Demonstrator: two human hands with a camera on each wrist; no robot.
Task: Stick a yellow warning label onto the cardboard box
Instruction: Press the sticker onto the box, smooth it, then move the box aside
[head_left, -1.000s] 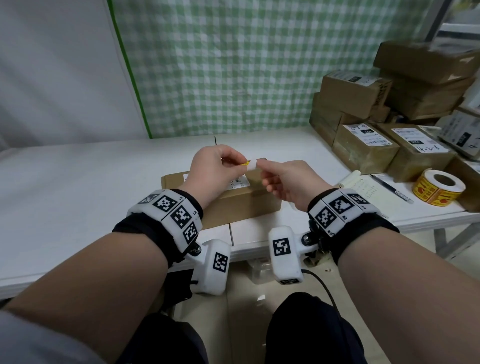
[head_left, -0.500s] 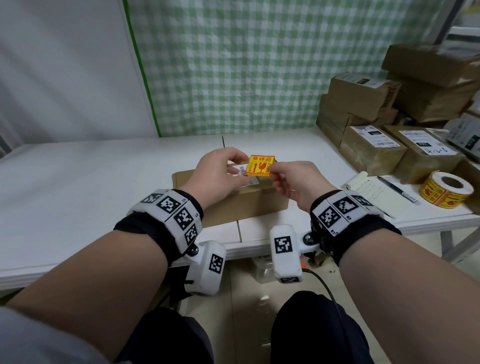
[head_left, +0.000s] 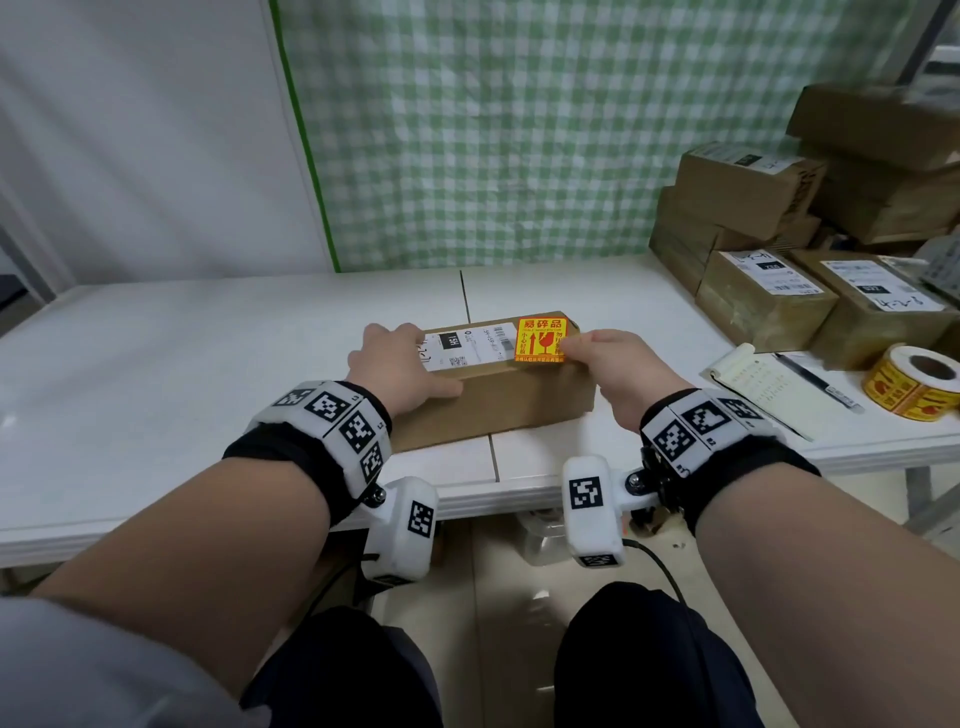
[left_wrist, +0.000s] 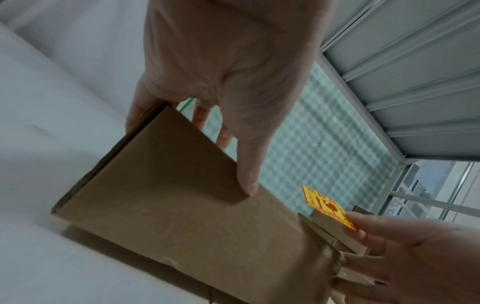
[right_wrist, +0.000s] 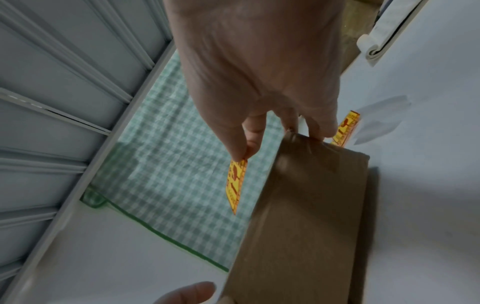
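A brown cardboard box (head_left: 498, 400) lies on the white table (head_left: 156, 374), with a white shipping label (head_left: 467, 345) on its top. My left hand (head_left: 395, 358) rests on the box's left part, fingers over the top and thumb (left_wrist: 246, 174) straight along the front face. My right hand (head_left: 569, 345) pinches the near right edge of the yellow warning label (head_left: 541, 339) over the right end of the box top. In the wrist views the yellow label (left_wrist: 328, 207) (right_wrist: 236, 185) stands tilted, far edge raised. Whether it touches the cardboard I cannot tell.
Stacked cardboard parcels (head_left: 769, 306) fill the table's right rear. A roll of yellow labels (head_left: 914, 382) and a notepad (head_left: 769, 389) with a pen (head_left: 815, 379) lie right of the box. A green checked cloth (head_left: 519, 130) hangs behind.
The left hand has let go of the label and come down onto the box. The right hand has lowered the label from in front of me to the right end of the box top.
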